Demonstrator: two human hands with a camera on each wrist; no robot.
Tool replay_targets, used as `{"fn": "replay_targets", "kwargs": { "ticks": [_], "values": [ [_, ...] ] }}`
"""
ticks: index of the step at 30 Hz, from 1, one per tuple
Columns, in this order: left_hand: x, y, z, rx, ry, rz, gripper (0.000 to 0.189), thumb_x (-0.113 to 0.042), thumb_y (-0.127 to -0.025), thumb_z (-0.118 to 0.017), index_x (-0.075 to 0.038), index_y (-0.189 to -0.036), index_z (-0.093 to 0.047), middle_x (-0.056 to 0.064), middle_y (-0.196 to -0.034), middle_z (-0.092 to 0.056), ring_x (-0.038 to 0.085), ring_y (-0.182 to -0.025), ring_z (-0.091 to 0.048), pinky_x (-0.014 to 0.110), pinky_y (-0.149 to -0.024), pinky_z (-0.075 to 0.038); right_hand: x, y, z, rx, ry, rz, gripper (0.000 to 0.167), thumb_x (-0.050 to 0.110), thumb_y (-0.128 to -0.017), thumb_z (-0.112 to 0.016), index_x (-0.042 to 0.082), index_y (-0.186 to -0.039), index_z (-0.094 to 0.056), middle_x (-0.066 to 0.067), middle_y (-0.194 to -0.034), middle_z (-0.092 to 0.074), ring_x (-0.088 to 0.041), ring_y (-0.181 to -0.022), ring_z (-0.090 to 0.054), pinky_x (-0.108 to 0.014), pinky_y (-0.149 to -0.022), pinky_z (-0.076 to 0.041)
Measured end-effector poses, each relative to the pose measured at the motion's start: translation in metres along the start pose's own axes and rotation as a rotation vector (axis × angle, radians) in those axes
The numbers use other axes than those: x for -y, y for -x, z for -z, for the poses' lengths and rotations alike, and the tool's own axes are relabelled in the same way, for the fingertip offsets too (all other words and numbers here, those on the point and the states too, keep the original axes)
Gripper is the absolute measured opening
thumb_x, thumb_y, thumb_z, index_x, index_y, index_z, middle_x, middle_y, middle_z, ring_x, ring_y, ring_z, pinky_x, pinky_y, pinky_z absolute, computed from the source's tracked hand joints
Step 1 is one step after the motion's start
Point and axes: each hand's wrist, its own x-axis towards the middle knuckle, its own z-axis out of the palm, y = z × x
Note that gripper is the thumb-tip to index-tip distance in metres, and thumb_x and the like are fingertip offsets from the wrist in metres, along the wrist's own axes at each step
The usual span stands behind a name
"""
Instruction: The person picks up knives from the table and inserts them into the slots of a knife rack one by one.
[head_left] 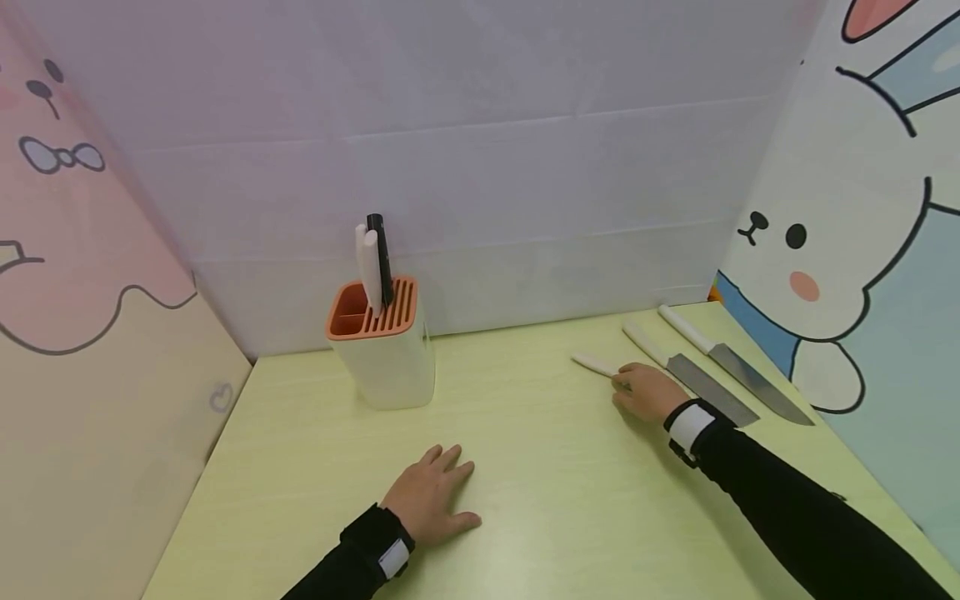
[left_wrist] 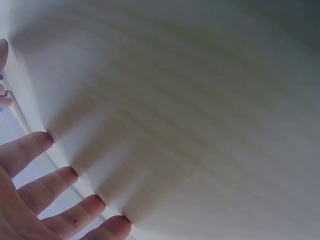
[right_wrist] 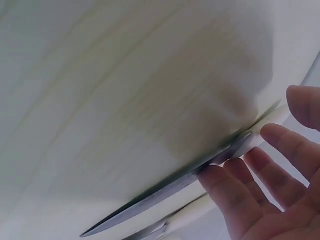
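Observation:
In the head view my right hand (head_left: 648,392) is over a small knife with a white handle (head_left: 592,364), which hides most of its blade. From the right wrist view, the slim pointed blade (right_wrist: 160,192) passes along my fingertips (right_wrist: 212,175), which touch the knife. The thumb stands apart from the fingers near the handle. My left hand (head_left: 431,500) rests on the table with fingers spread, holding nothing. To the right lie a white-handled cleaver (head_left: 708,390) and a white-handled chef's knife (head_left: 761,385).
A white knife block (head_left: 390,375) with an orange slotted top stands at the back left. White handles (head_left: 371,271) and a black handle (head_left: 382,258) stick up from it. Walls border the pale yellow table (head_left: 510,417) at the back and sides.

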Motion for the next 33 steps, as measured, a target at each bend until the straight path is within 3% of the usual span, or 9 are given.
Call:
{"fn": "replay_targets", "kwargs": {
  "ticks": [10, 18, 26, 33],
  "values": [
    [0.001, 0.001, 0.000, -0.014, -0.002, -0.013, 0.073, -0.063, -0.085, -0.070, -0.014, -0.139, -0.062, 0.016, -0.148, -0.053, 0.042, -0.135, -0.050, 0.051, -0.104, -0.048, 0.039, -0.013, -0.012, 0.037, 0.001, 0.067, 0.035, 0.014, -0.095, -0.070, -0.004, -0.125, -0.069, -0.026, -0.133, -0.061, -0.044, -0.121, -0.060, -0.053, -0.099, -0.051],
    [0.001, 0.000, 0.001, 0.004, -0.010, -0.010, 0.073, -0.063, -0.086, -0.069, -0.015, -0.140, -0.061, 0.015, -0.149, -0.052, 0.041, -0.136, -0.049, 0.050, -0.105, -0.048, 0.061, -0.017, -0.014, 0.032, 0.011, 0.130, 0.028, 0.012, -0.093, -0.072, 0.000, -0.119, -0.073, -0.021, -0.124, -0.067, -0.039, -0.113, -0.065, -0.050, -0.094, -0.054],
    [0.001, 0.001, 0.002, 0.007, -0.013, -0.002, 0.073, -0.063, -0.086, -0.069, -0.015, -0.141, -0.061, 0.015, -0.149, -0.052, 0.041, -0.136, -0.049, 0.051, -0.104, -0.048, 0.064, -0.037, -0.011, 0.004, -0.023, 0.026, 0.029, 0.016, -0.094, -0.072, 0.001, -0.119, -0.070, -0.017, -0.109, -0.072, -0.033, -0.096, -0.069, -0.046, -0.079, -0.058],
    [0.001, 0.001, 0.001, 0.004, 0.010, -0.002, 0.072, -0.061, -0.086, -0.070, -0.015, -0.140, -0.061, 0.015, -0.149, -0.052, 0.041, -0.136, -0.049, 0.052, -0.104, -0.048, 0.064, -0.052, -0.008, 0.077, 0.015, -0.013, 0.036, 0.021, -0.093, -0.074, -0.001, -0.121, -0.069, -0.013, -0.100, -0.074, -0.027, -0.089, -0.071, -0.041, -0.077, -0.058]
  ]
}}
